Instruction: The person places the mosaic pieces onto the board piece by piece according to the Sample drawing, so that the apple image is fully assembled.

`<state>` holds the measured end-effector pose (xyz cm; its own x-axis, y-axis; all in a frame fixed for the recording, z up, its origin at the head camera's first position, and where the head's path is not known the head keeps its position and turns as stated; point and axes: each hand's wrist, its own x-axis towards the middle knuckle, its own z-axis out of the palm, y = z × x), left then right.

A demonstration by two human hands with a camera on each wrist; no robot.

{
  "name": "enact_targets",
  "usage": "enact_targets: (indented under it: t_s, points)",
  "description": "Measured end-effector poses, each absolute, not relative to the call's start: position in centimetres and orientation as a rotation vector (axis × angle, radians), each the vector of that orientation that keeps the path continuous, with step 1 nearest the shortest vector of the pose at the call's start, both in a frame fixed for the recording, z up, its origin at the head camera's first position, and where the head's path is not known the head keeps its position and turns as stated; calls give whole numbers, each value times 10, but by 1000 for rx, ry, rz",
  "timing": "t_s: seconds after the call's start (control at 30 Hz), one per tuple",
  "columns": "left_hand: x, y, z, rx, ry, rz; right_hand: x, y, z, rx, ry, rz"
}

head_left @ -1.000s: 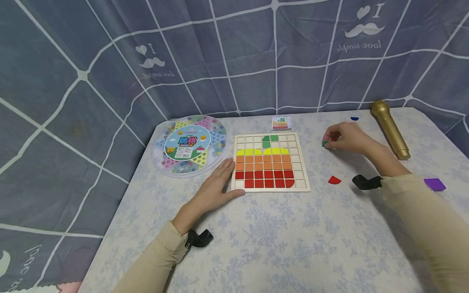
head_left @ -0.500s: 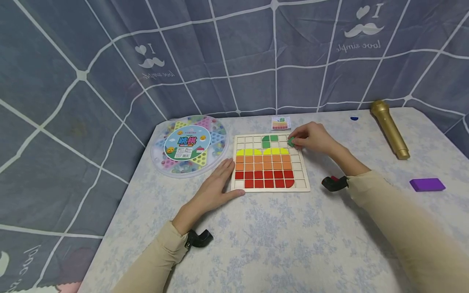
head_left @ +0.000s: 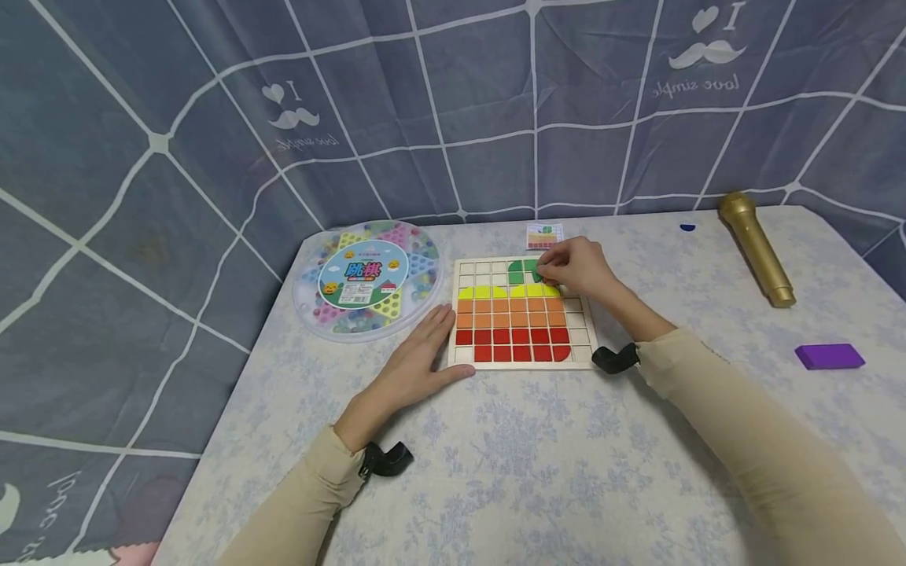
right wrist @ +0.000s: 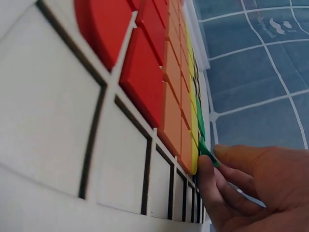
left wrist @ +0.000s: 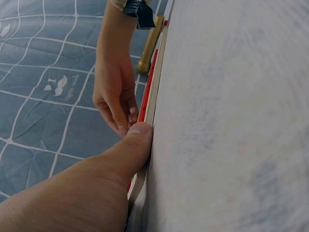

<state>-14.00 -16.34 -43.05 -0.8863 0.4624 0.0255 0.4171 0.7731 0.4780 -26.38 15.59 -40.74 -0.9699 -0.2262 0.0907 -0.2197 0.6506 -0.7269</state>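
Note:
A wooden grid board [head_left: 583, 355] lies on the table, with rows of red tiles [head_left: 521, 354], orange tiles [head_left: 501, 313] and yellow tiles [head_left: 527, 291], plus a few green tiles [head_left: 516, 271] near the top. My right hand [head_left: 582, 269] is over the board's upper right part. Its thumb and finger pinch a small green piece [right wrist: 208, 153], held tilted at the cells beside the yellow row in the right wrist view. My left hand [head_left: 418, 362] rests flat along the board's left edge, fingers straight, thumb [left wrist: 137, 133] at the lower left corner.
A small picture card [head_left: 544, 236] lies behind the board. To the left is a round Chinese checkers set [head_left: 364, 275]. On the right are a gold microphone [head_left: 757, 251], a purple block [head_left: 830, 356] and a small blue piece [head_left: 687, 227]. A patterned curtain hangs behind.
My right hand has carried the green piece leftward from the table onto the board. The red piece is now hidden by my right arm. My left hand has stayed in place.

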Motion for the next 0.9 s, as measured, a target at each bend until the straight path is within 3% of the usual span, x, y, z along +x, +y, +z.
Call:
enact_targets:
  t_s: [0.67,0.9]
  points:
    - [-143,-162,-431,717,2880,734,-257,148,-406,-548,2945,-1171]
    - [-142,-162,-432,711,2883,732,-266,166,-400,-517,3006,-1150]
